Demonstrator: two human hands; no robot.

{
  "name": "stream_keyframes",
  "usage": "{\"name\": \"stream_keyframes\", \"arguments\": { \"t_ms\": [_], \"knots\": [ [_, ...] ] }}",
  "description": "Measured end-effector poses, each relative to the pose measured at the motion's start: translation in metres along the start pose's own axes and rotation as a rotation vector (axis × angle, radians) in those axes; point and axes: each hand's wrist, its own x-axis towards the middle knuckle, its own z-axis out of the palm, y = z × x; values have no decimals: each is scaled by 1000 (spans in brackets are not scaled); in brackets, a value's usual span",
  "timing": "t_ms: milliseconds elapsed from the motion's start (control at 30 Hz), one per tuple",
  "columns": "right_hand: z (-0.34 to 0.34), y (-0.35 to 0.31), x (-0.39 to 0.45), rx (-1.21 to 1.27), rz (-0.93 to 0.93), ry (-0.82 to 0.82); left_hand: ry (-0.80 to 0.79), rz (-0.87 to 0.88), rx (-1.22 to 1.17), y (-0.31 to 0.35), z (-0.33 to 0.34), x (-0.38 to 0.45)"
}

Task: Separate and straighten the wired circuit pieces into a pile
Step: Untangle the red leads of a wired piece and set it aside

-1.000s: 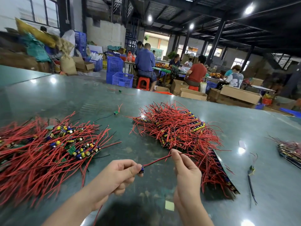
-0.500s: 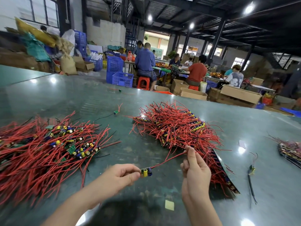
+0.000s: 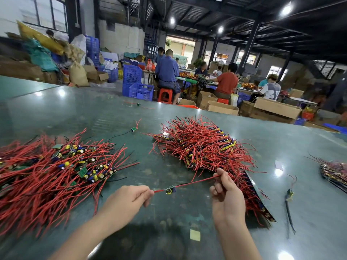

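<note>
Since a second ago the hands have drawn apart: the left hand point(image 3: 129, 198) slid from the small green circuit board with yellow and blue capacitors point(image 3: 170, 190) out along its short red lead, and the right hand point(image 3: 226, 192) ran up the long red wire point(image 3: 199, 181) to its tip. The piece now hangs taut between them just above the glossy dark-green bench point(image 3: 169, 222), near centre. Judgement: wires look pulled straight; the piece seems ready to be laid on a pile.

Left hand: thumb and forefinger pinch the short lead's end, other fingers curled under.
Right hand: thumb and forefinger pinch the long wire's far end, remaining fingers loosely bent, holding nothing else.

Left: the loose heap of red-wired boards point(image 3: 56, 171), wires fanned. Right, farther: the dense tangled mound of red-wired boards point(image 3: 202, 147), just beyond the right hand. Which heap is the finished one I cannot tell.
</note>
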Motion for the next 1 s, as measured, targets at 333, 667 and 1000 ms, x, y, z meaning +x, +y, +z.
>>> {"name": "stream_keyframes", "arguments": {
  "t_ms": [333, 667, 1000],
  "knots": [
    [-7, -9, 9, 49, 18, 135, 34, -12, 194, -15, 4, 3],
    [-10, -11, 12, 84, -23, 174, 98, -246, -543, -29, -8, 14],
    [-11, -9, 14, 20, -79, 193, 58, -355, -965, -35, -19, 15]
  ]
}}
